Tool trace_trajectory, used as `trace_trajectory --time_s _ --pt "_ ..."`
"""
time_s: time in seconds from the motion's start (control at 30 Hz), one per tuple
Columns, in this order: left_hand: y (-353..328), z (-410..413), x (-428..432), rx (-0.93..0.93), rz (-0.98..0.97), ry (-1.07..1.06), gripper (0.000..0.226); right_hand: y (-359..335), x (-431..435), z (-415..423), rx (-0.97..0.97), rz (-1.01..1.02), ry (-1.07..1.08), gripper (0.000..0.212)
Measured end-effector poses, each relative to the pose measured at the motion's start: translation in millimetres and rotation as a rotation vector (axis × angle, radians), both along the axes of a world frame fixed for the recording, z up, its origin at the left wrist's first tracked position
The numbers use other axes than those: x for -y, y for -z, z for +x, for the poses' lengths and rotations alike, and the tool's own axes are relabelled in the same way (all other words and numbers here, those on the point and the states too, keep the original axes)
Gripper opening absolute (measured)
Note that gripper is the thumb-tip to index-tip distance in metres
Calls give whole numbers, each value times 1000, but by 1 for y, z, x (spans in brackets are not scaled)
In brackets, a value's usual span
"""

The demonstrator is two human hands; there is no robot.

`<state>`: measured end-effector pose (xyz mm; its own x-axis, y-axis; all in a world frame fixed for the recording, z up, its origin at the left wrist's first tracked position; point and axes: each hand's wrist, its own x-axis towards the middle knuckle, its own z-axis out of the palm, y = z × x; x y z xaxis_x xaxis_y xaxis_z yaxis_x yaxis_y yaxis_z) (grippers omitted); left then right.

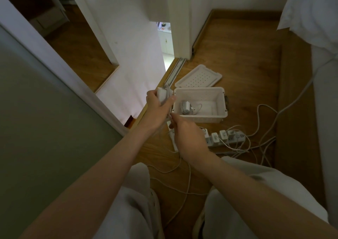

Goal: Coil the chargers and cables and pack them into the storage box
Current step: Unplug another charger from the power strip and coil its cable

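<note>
Charger brick is gripped in the left hand, fingers wrapped round it, just left of the white storage box (another coiled charger already inside). Right hand pinches its cable.

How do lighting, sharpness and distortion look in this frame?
Head view: dim overall, brightest at the doorway gap; wide-angle bows the wall edges; left hand gripping the charger and right hand pinching its cable look slightly soft; storage box readable.

Bare forearms, loose light grey trousers, creased knees
</note>
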<state>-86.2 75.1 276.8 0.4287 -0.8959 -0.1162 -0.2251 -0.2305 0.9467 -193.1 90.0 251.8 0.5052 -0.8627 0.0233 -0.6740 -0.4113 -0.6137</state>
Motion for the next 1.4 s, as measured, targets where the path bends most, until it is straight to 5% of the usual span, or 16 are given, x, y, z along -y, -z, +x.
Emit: trace_trajectory --time_s 0.23,0.37,0.57,0.73,0.87,0.97,1.13,1.4 --pt "5 28 9 -248 13 -403 42 -2 5 -6 -53 -8 -21 19" --pt "5 56 6 -459 -26 -579 45 9 12 -16 -283 96 -58 23" --pt "-3 63 -6 -898 -170 -420 20 31 24 -27 -374 282 -129 41" --pt "-9 53 -8 -629 -45 -256 27 43 23 -21 -280 300 -152 59" --pt "-7 63 -9 -346 9 -292 31 38 29 -22 24 302 61 43" --pt "-2 74 -11 -51 31 -335 45 30 29 -25 2 213 125 40" --pt "0 52 -16 19 77 -157 41 25 28 -22 -292 26 70 40" --pt "-4 16 -13 -39 93 17 38 12 19 -19 -24 -10 -201 71"
